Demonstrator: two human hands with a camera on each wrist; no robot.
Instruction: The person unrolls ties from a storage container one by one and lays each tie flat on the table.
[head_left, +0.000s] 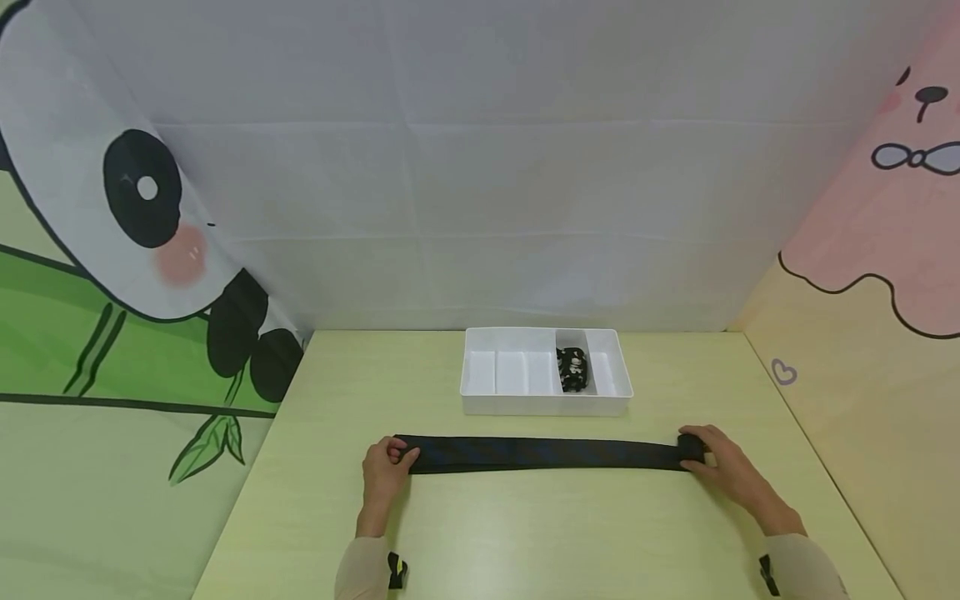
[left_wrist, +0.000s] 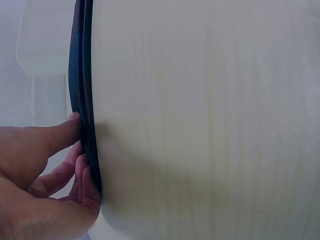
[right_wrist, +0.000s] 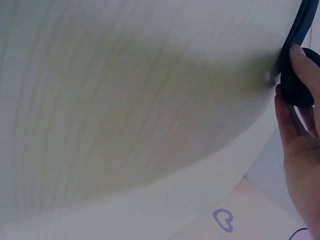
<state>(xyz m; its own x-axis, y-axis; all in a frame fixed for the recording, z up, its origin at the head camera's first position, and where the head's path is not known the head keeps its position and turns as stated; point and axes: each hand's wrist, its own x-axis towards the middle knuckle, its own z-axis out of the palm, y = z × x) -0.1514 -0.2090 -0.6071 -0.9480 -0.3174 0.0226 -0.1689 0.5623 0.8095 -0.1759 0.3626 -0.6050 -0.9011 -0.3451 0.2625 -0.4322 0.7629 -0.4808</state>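
A dark necktie with faint blue patterning stretches sideways across the table, flat and folded into layers, a little narrower to the right. At its left end my left hand pinches the fabric between thumb and fingers; the left wrist view shows the necktie's layered edge beside the thumb. The right end is wound into a thick roll, which my right hand grips between thumb and fingers. In the right wrist view the roll appears round and dark, partly covered by the thumb.
Behind the necktie stands a white divided tray. One of its right-hand compartments holds a folded black item with a light pattern. A white sheet rises at the table's back edge, with printed cartoon panels on both sides.
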